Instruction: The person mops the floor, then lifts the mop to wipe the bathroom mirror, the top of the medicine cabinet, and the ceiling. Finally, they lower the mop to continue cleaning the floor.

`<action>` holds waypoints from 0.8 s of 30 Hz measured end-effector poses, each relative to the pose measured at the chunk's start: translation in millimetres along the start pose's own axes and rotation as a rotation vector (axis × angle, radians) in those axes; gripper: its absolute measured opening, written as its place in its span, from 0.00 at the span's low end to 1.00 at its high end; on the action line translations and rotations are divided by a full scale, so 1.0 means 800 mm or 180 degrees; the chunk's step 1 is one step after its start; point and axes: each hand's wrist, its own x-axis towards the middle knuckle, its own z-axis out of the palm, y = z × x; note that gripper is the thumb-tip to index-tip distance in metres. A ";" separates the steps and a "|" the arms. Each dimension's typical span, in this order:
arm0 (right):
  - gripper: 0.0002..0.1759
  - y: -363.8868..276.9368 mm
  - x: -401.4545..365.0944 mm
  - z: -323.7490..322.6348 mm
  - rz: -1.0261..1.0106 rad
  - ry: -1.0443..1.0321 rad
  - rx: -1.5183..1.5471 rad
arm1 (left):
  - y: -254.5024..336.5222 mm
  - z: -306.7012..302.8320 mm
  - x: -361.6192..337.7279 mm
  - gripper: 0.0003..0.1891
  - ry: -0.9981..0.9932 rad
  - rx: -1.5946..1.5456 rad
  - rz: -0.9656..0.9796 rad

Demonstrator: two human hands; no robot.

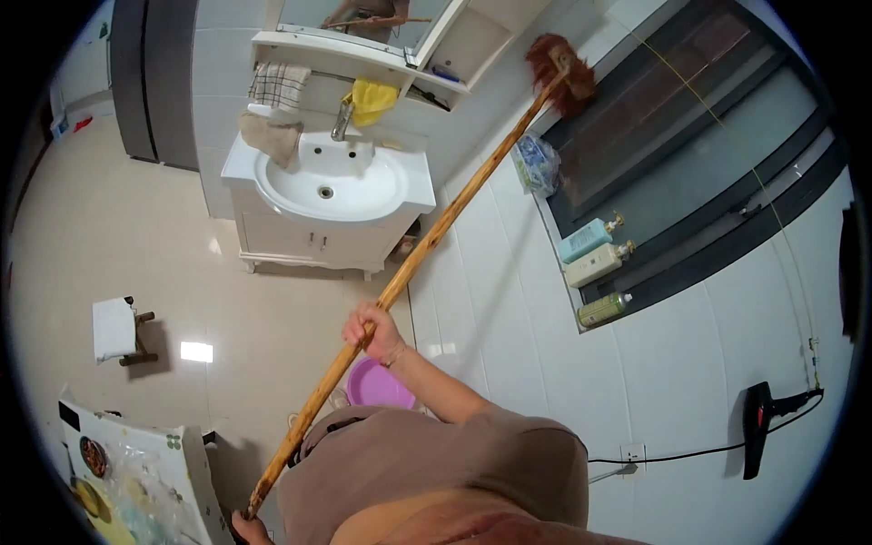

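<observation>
Against the tiled wall point(509, 282), holding the long wooden pole point(454, 207) aslant, apparently for reach, with its shaggy reddish head point(546, 60) raised beside the dark window point(654, 136), the right hand point(377, 332) wrapped round mid-shaft, likely for steering, and the left hand point(252, 530) closed at the butt, seemingly for bracing.

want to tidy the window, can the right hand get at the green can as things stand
Probably not yet: the right hand is wrapped around the wooden pole, so it looks occupied. Nothing visible covers the green can, though, so letting go might free the way.
</observation>
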 end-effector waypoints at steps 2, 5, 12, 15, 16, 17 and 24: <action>0.13 0.016 -0.009 0.002 0.0078 -0.0016 0.0060 | 0.092 -0.099 -0.042 0.12 -0.0583 -0.0675 -0.1517; 0.13 0.025 -0.016 0.017 0.0316 0.0251 -0.0068 | -0.011 -0.047 -0.021 0.09 -0.0284 0.0373 -0.0031; 0.12 0.018 -0.031 0.058 0.0131 -0.0104 -0.0130 | 0.023 -0.064 -0.005 0.09 -0.1114 0.0005 -0.0556; 0.12 0.009 -0.041 0.076 0.0031 -0.0524 -0.0240 | -0.009 -0.018 0.012 0.10 -0.1375 -0.0420 -0.0824; 0.12 0.006 -0.044 0.084 0.0023 -0.0666 -0.0243 | -0.018 -0.003 0.019 0.10 -0.1376 -0.0431 -0.0791; 0.12 0.000 -0.045 0.092 0.0014 -0.0812 -0.0252 | -0.026 0.013 0.028 0.10 -0.1465 -0.0183 -0.0582; 0.12 -0.073 -0.026 0.132 -0.0340 -0.1165 -0.0552 | -0.003 0.096 0.097 0.16 -0.1675 0.0898 0.1059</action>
